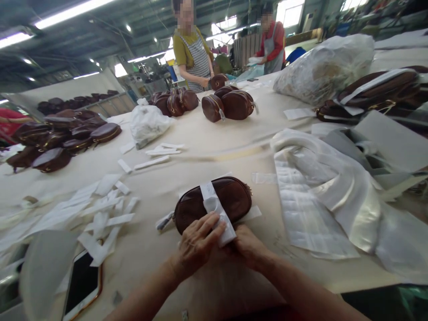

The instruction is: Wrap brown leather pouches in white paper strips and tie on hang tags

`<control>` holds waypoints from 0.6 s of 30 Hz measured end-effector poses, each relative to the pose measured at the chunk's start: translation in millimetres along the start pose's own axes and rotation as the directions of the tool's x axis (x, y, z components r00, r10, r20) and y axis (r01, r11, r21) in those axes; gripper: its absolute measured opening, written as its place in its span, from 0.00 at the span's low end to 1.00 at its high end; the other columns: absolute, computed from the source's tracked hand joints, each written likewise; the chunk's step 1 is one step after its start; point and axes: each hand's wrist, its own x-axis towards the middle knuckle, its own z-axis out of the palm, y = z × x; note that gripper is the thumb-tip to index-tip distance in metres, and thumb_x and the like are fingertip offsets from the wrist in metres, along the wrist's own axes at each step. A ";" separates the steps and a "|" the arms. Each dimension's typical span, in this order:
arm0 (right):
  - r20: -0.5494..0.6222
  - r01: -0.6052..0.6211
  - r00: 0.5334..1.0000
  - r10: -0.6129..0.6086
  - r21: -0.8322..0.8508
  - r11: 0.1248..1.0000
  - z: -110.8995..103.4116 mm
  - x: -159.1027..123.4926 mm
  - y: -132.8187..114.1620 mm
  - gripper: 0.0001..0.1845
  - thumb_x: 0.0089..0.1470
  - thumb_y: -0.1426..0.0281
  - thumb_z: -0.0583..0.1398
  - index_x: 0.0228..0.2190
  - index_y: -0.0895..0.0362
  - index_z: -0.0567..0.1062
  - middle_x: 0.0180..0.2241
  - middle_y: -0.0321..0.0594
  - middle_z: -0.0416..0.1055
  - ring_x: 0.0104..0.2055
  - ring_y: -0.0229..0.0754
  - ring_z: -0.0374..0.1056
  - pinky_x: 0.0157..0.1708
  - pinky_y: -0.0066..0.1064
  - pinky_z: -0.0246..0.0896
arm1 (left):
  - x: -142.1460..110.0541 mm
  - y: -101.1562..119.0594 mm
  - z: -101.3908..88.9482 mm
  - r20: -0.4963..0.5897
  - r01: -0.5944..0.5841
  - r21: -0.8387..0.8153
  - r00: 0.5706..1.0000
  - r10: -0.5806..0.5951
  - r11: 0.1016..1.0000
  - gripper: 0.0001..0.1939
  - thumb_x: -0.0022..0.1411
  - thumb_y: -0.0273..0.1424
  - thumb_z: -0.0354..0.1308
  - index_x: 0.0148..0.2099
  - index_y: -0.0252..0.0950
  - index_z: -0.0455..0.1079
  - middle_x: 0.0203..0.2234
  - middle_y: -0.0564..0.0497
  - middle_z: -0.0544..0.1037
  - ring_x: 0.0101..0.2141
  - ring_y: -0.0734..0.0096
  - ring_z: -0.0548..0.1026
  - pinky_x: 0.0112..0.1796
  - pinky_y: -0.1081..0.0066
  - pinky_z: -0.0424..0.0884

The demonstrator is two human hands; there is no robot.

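A dark brown oval zippered bag (pixel 234 196) lies on the table in front of me, a white strip (pixel 211 198) running across its top and down over the near edge. My left hand (pixel 197 243) presses the strip against the bag with bent fingers held close together. At the bag's near right edge, my right hand (pixel 249 245) grips by the strip's lower end; its fingertips are hidden beneath. A wrapped metal zipper pull (pixel 165 221) sticks out at the bag's left end, and metal hardware (pixel 249 190) shows at the right.
Loose white strips (pixel 107 218) and a phone (pixel 82 283) lie at left, clear plastic sleeves (pixel 314 209) at right. Brown bags (pixel 230 104) stand farther back, more bags (pixel 63 138) at far left. A stuffed plastic sack (pixel 327 67) sits back right. Two people (pixel 194 58) work across the table.
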 end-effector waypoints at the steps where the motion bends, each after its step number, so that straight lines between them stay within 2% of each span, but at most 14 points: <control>1: 0.003 -0.006 1.000 0.006 -0.028 1.000 -3.8 -3.3 -0.4 0.11 0.38 0.65 0.59 0.15 0.58 0.65 0.13 0.31 0.59 0.16 0.30 0.53 0.16 0.24 0.45 | -1.4 1.0 1.8 -0.007 -0.001 0.016 1.000 0.001 1.000 0.14 0.66 0.23 0.44 0.50 0.32 0.67 0.45 0.41 0.72 0.50 0.61 0.69 0.42 0.68 0.71; 3: -0.020 0.000 1.000 -0.002 -0.094 0.996 -13.2 -13.0 -1.3 0.11 0.41 0.64 0.59 0.17 0.59 0.67 0.15 0.32 0.61 0.17 0.31 0.55 0.16 0.24 0.48 | -3.7 2.6 4.8 -0.018 0.002 0.037 1.000 -0.002 0.999 0.14 0.66 0.24 0.45 0.50 0.32 0.67 0.45 0.40 0.72 0.50 0.59 0.69 0.41 0.68 0.71; 4: -0.061 0.055 0.996 -0.065 -0.154 0.986 -18.6 -18.8 -2.0 0.11 0.43 0.64 0.59 0.19 0.59 0.69 0.17 0.33 0.63 0.18 0.32 0.57 0.17 0.24 0.51 | -4.8 3.3 6.0 -0.023 0.003 0.039 1.000 -0.003 0.999 0.14 0.66 0.24 0.45 0.50 0.32 0.67 0.46 0.40 0.72 0.51 0.59 0.69 0.41 0.67 0.71; 5: -0.106 0.156 0.977 -0.187 -0.245 0.957 -24.0 -24.5 -3.1 0.10 0.45 0.64 0.59 0.22 0.59 0.71 0.19 0.35 0.66 0.20 0.34 0.60 0.19 0.24 0.55 | -5.7 3.8 7.0 -0.025 0.003 0.037 1.000 -0.002 0.999 0.13 0.66 0.24 0.46 0.50 0.32 0.67 0.46 0.40 0.72 0.51 0.58 0.68 0.41 0.67 0.71; 6: -0.129 0.293 0.925 -0.358 -0.360 0.886 -29.0 -29.5 -4.6 0.09 0.48 0.65 0.58 0.26 0.58 0.73 0.22 0.36 0.68 0.24 0.36 0.64 0.23 0.25 0.60 | -6.5 4.3 7.8 -0.025 0.004 0.033 1.000 -0.003 0.999 0.13 0.66 0.24 0.46 0.50 0.32 0.67 0.47 0.39 0.72 0.52 0.57 0.68 0.41 0.66 0.71; 7: -0.104 0.438 0.831 -0.546 -0.483 0.758 -33.2 -33.3 -6.6 0.08 0.50 0.66 0.58 0.30 0.57 0.74 0.27 0.38 0.71 0.29 0.38 0.67 0.28 0.27 0.64 | -7.0 4.7 8.4 -0.026 0.007 0.028 1.000 -0.006 1.000 0.13 0.66 0.24 0.47 0.50 0.32 0.67 0.47 0.39 0.72 0.52 0.57 0.68 0.41 0.66 0.71; 8: -0.023 0.560 0.711 -0.703 -0.586 0.586 -36.3 -35.5 -8.9 0.09 0.52 0.68 0.57 0.34 0.56 0.75 0.32 0.40 0.72 0.34 0.39 0.69 0.34 0.28 0.66 | -7.4 5.0 8.8 -0.030 0.008 0.027 1.000 -0.007 1.000 0.13 0.66 0.24 0.47 0.50 0.31 0.67 0.47 0.39 0.72 0.52 0.56 0.68 0.41 0.66 0.71; 9: 0.095 0.643 0.600 -0.794 -0.648 0.408 -38.4 -35.8 -11.3 0.10 0.54 0.69 0.57 0.38 0.56 0.74 0.36 0.42 0.72 0.38 0.40 0.70 0.39 0.28 0.67 | -7.6 5.2 9.0 -0.035 0.012 0.028 0.999 -0.011 1.000 0.13 0.66 0.24 0.47 0.50 0.31 0.67 0.47 0.39 0.72 0.52 0.56 0.68 0.41 0.66 0.71; 10: 0.215 0.692 0.525 -0.823 -0.670 0.267 -39.4 -34.4 -13.5 0.11 0.55 0.71 0.57 0.41 0.56 0.74 0.39 0.43 0.72 0.41 0.40 0.69 0.42 0.29 0.67 | -7.7 5.3 8.9 -0.038 0.017 0.031 0.999 -0.016 0.999 0.13 0.66 0.25 0.47 0.50 0.31 0.67 0.47 0.40 0.72 0.52 0.57 0.68 0.41 0.66 0.71; 11: 0.317 0.721 0.481 -0.818 -0.674 0.162 -39.6 -31.4 -15.4 0.12 0.55 0.72 0.57 0.43 0.56 0.73 0.41 0.44 0.71 0.43 0.40 0.69 0.43 0.29 0.67 | -7.6 5.3 8.8 -0.041 0.020 0.034 0.999 -0.019 0.999 0.12 0.66 0.25 0.47 0.49 0.31 0.67 0.46 0.40 0.72 0.52 0.57 0.68 0.41 0.67 0.71; 13: 0.436 0.739 0.448 -0.780 -0.672 0.050 -39.0 -23.2 -17.4 0.14 0.56 0.73 0.57 0.45 0.56 0.72 0.42 0.45 0.70 0.44 0.41 0.68 0.44 0.29 0.67 | -7.6 5.5 8.4 -0.045 0.018 0.032 0.999 -0.016 0.999 0.12 0.66 0.26 0.47 0.49 0.31 0.67 0.46 0.40 0.73 0.52 0.58 0.68 0.41 0.67 0.71; 18: 0.469 0.731 0.440 -0.766 -0.683 0.002 -39.5 -9.5 -16.4 0.14 0.57 0.73 0.57 0.46 0.56 0.72 0.40 0.44 0.69 0.43 0.41 0.68 0.42 0.30 0.69 | -8.2 6.3 8.5 -0.076 0.024 -0.012 0.997 -0.024 1.000 0.10 0.67 0.26 0.46 0.45 0.28 0.67 0.45 0.40 0.74 0.52 0.59 0.68 0.43 0.67 0.71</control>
